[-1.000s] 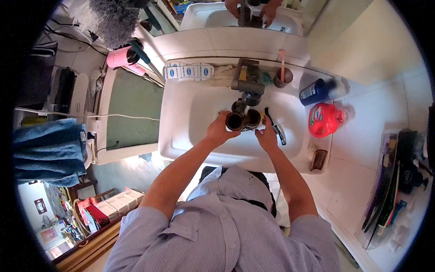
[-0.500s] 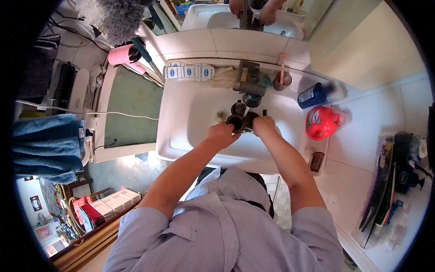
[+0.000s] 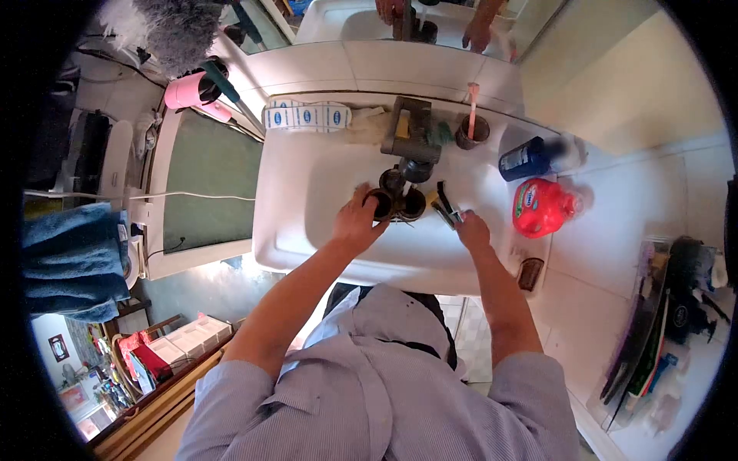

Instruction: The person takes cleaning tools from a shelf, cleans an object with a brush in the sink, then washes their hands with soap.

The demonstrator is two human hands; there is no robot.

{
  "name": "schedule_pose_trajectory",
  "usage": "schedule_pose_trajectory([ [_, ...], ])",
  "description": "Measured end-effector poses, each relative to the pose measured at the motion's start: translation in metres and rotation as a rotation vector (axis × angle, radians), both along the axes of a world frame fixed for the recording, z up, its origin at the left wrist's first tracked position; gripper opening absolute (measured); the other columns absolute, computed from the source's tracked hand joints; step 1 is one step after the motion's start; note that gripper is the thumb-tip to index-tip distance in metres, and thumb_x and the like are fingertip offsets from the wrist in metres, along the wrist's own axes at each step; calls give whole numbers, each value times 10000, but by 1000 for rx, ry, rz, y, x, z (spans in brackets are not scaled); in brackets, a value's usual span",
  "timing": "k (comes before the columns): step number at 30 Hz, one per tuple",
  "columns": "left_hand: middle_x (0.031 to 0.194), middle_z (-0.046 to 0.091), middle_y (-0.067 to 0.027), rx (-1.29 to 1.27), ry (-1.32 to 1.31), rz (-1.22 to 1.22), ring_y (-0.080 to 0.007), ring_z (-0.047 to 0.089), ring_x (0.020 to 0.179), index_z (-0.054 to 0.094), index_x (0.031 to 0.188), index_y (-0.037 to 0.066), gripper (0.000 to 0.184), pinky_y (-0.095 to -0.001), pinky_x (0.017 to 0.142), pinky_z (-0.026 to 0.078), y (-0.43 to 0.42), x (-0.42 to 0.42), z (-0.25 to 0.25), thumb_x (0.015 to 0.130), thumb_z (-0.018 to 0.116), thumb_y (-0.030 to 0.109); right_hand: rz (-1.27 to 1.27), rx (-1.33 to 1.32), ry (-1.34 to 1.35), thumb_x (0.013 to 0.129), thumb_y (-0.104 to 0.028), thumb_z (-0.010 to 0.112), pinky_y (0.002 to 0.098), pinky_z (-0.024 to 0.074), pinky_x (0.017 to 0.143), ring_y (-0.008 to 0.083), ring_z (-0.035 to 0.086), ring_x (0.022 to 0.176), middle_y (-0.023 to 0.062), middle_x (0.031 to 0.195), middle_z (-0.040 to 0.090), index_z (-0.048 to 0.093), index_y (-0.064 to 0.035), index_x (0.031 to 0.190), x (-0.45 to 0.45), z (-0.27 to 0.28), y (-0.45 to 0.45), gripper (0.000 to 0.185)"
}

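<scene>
My left hand point(image 3: 357, 223) grips the side of a dark brown cluster of three joined cups point(image 3: 396, 206), its fingers wrapped round the left cup. The cups stand with their mouths up, under the tap point(image 3: 416, 169). To their right, my right hand point(image 3: 472, 230) is closed round the ends of a few slim brush-like items point(image 3: 443, 206) with black, yellow and greenish parts. Their exact kind is too small to make out. Both hands are over the white sink point(image 3: 307, 207).
On the sink's back ledge stand a dark cup point(image 3: 473, 134) with a pink toothbrush and a blue-printed white packet point(image 3: 306, 116). A dark blue bottle point(image 3: 526, 159), a red bottle point(image 3: 538, 209) and a brown soap dish point(image 3: 530, 273) are at the right. A pink hair dryer point(image 3: 184, 92) hangs at the left.
My right hand has moved right, away from the cups, with the slim items in it. My left hand stays on the cups. The view has shifted slightly.
</scene>
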State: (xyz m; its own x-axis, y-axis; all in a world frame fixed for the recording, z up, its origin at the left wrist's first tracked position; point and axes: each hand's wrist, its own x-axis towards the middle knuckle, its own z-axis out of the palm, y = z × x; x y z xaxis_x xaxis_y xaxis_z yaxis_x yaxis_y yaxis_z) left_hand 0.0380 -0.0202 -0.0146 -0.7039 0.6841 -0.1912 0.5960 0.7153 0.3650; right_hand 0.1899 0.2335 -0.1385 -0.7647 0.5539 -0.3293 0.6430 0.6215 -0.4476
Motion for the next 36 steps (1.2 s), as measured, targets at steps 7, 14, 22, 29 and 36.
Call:
schedule_pose_trajectory([
  [7, 1271, 398, -214, 38, -187, 38, -390, 542, 1019, 282, 1315, 69, 770, -449, 829, 484, 15, -7, 23, 708, 702, 288, 15, 335, -253, 810, -253, 579, 440, 519, 722, 316, 634, 812, 137, 848, 629, 546, -63, 972, 28, -45, -7, 251],
  [14, 1255, 402, -221, -33, -271, 23, -398, 540, 1027, 263, 1329, 62, 810, -453, 837, 485, 15, -15, 17, 693, 702, 303, -100, 20, -59, 854, -261, 531, 496, 477, 669, 398, 614, 758, 208, 804, 634, 433, -58, 1057, 19, 38, -6, 303],
  [22, 1206, 415, -241, -38, -272, -9, -417, 530, 1039, 221, 1349, 38, 844, -461, 855, 475, 12, -16, 13, 711, 699, 317, 268, 156, 38, 866, -275, 490, 500, 471, 685, 370, 618, 740, 203, 740, 626, 541, -42, 931, -9, 221, -39, 248],
  [29, 1206, 403, -258, -53, -253, -33, -425, 510, 1063, 159, 1377, 22, 924, -459, 878, 464, 9, -17, 3, 701, 708, 333, 544, 409, -29, 782, -206, 532, 469, 488, 658, 346, 622, 720, 175, 726, 632, 641, -35, 698, -61, 263, -62, 220],
  [36, 1230, 399, -222, 24, -246, -31, -390, 542, 1037, 199, 1364, 35, 858, -444, 845, 488, 5, -15, 5, 722, 707, 293, 834, 518, 5, 752, -186, 537, 424, 507, 673, 301, 636, 753, 142, 748, 637, 641, -56, 724, -92, 174, -66, 169],
])
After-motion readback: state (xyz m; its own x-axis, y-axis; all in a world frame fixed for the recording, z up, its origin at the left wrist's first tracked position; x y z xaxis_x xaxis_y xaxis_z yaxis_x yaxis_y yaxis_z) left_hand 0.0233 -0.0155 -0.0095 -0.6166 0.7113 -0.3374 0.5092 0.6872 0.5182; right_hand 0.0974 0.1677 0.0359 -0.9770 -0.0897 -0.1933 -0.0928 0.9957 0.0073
